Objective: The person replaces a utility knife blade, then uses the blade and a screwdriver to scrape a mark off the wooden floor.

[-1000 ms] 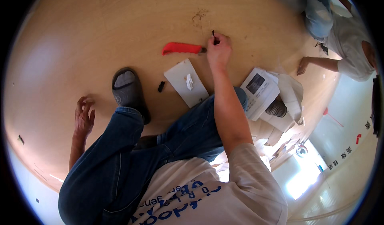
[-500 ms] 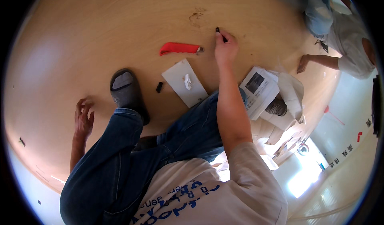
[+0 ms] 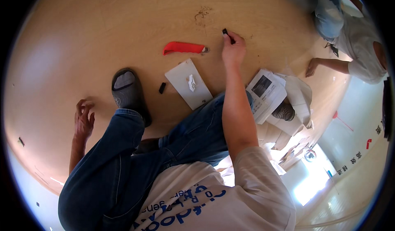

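Far out on the wooden surface, my right hand is closed around a small dark stick-like piece. The black end pokes out past the fingertips; the rest is hidden in the fingers. Dark scribbled marks are on the wood just beyond it. To the left of this hand lies a red utility knife. My left hand rests on the wood at the left, with fingers loosely bent and apart, holding nothing. Between my legs and the knife lie a white board, a crumpled white scrap on it and a small black block.
My left foot in a grey slipper is planted beside the black block. Printed paper and torn cardboard lie around my other foot. At the upper right, another person leans a hand on the surface.
My right hand has tilted slightly, with the black end still in its fingers. My left hand stays on the wood. The whole view has shifted a little.
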`<state>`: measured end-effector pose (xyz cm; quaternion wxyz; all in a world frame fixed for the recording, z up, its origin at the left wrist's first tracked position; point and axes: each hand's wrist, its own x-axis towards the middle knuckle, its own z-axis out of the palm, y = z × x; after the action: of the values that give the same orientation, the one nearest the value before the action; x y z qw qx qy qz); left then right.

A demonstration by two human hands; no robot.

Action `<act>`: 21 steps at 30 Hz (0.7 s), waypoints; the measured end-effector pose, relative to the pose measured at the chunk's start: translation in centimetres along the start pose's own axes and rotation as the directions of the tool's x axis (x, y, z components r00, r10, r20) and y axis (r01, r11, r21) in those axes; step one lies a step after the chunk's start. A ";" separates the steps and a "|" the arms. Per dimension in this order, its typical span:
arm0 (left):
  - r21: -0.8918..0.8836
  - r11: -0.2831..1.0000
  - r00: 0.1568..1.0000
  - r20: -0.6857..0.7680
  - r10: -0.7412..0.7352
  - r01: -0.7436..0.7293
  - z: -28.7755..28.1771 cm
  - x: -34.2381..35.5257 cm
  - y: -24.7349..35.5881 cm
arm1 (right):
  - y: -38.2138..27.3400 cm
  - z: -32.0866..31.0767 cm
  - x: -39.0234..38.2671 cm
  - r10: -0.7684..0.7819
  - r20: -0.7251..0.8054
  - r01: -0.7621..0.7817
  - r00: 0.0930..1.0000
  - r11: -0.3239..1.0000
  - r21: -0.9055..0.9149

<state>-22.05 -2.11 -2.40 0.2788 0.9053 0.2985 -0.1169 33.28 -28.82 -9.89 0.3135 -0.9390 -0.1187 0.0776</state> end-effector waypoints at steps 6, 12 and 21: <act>0.004 1.000 0.999 0.022 -0.030 0.029 0.2 0.1 -0.2 | 0.4 -0.1 0.2 0.029 -0.007 -0.028 1.000 0.998 0.058; -0.020 0.995 0.994 0.058 -0.098 0.099 0.1 0.2 0.0 | 1.3 0.8 0.0 -0.050 -0.023 0.050 0.999 0.999 0.021; -0.025 0.996 0.995 0.053 -0.080 0.082 0.2 -0.3 -0.5 | 0.5 1.1 0.2 -0.084 -0.031 0.085 0.996 0.996 0.041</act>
<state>-22.62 -2.10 -2.66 0.2936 0.8853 0.3291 -0.1475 33.27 -28.54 -11.06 0.3377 -0.9273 -0.1521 0.0530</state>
